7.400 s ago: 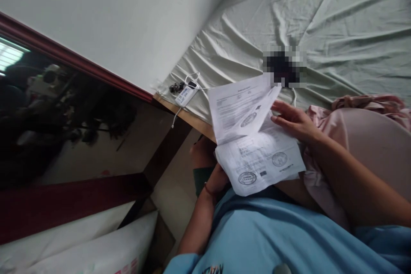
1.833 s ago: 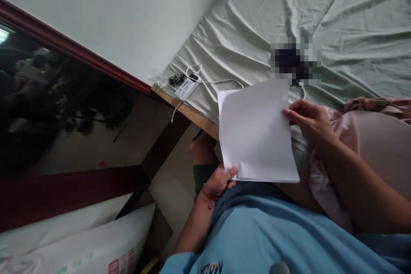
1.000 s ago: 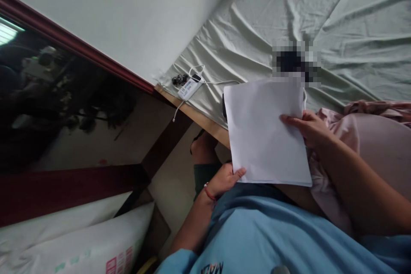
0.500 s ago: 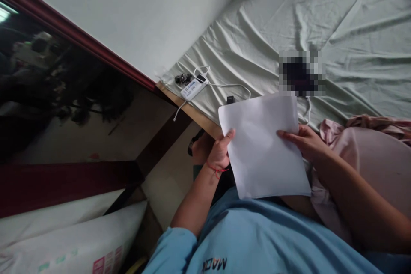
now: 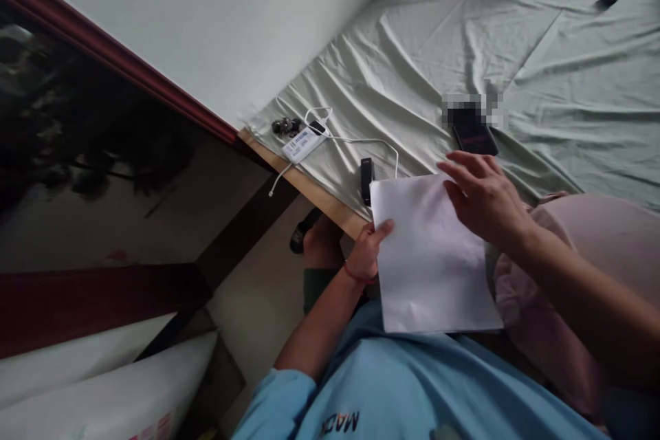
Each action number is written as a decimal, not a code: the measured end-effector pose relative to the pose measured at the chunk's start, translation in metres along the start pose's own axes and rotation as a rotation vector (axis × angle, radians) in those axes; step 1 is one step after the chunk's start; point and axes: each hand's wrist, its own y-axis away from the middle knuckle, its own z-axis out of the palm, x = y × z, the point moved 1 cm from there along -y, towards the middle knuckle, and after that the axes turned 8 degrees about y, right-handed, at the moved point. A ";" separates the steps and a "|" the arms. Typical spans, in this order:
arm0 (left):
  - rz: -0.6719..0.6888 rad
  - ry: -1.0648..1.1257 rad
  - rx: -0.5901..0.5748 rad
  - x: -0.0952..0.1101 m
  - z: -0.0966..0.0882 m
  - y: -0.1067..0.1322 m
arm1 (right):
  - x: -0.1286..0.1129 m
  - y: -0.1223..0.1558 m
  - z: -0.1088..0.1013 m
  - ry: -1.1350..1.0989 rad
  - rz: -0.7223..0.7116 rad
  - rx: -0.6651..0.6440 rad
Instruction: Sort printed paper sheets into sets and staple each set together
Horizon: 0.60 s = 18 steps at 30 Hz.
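Since half a second back the right hand has come off its pinch on the paper stack and now hovers flat over its top right corner, fingers spread and loose, gripping nothing, while the camera tipped up so more of the bed shows. Only one view here, the head cam. Left hand is clamped on the stack's left edge, thumb on top of the blank sheet, fingers underneath. The stack sits on the lap, its top edge just reaching the near edge of the bed. My take: to handle these sheets well, keep that left thumb pressing so the pages stay squared, and bring the right palm down flat rather than grabbing a corner, or the top sheet will slide. Room-wise, a small black gadget lies just beside the stack's top left corner, a phone is near the right fingertips, and a white power bank with its cable sits by the bed's left corner. Far side of the bed looks mostly open.
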 end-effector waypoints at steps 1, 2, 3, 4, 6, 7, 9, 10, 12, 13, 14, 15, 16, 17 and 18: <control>-0.002 0.007 -0.019 0.001 0.001 0.002 | -0.008 -0.007 0.000 0.014 -0.043 -0.025; -0.003 0.012 -0.035 0.001 0.002 0.004 | -0.014 -0.012 0.002 0.021 -0.089 -0.054; -0.006 0.013 -0.044 0.001 0.002 0.005 | -0.019 -0.017 0.004 0.018 -0.132 -0.094; -0.010 0.010 -0.048 0.001 0.001 0.007 | -0.023 -0.020 0.007 0.008 -0.170 -0.139; -0.023 0.005 -0.054 -0.001 -0.001 0.009 | -0.028 -0.023 0.011 -0.014 -0.212 -0.227; -0.028 0.008 -0.062 -0.003 -0.003 0.009 | -0.029 -0.024 0.013 -0.016 -0.211 -0.259; -0.029 0.026 -0.082 -0.005 -0.006 0.010 | -0.029 -0.023 0.013 -0.010 -0.187 -0.301; -0.029 0.034 -0.090 -0.006 -0.006 0.010 | -0.029 -0.022 0.013 -0.011 -0.174 -0.316; -0.032 0.030 -0.093 -0.007 -0.006 0.010 | -0.028 -0.020 0.012 -0.041 -0.168 -0.349; -0.035 0.015 -0.087 -0.007 -0.005 0.010 | -0.027 -0.019 0.011 -0.063 -0.165 -0.354; -0.035 -0.004 -0.080 -0.006 -0.004 0.010 | -0.024 -0.018 0.011 -0.081 -0.155 -0.342; -0.031 -0.023 -0.070 -0.005 -0.003 0.010 | -0.021 -0.017 0.010 -0.088 -0.138 -0.316; -0.022 -0.038 -0.057 -0.003 -0.002 0.009 | -0.016 -0.016 0.010 -0.084 -0.120 -0.283; -0.011 -0.047 -0.041 -0.002 -0.002 0.008 | -0.010 -0.014 0.010 -0.073 -0.107 -0.259; 0.000 -0.048 -0.022 -0.001 -0.002 0.007 | -0.004 -0.012 0.012 -0.058 -0.103 -0.254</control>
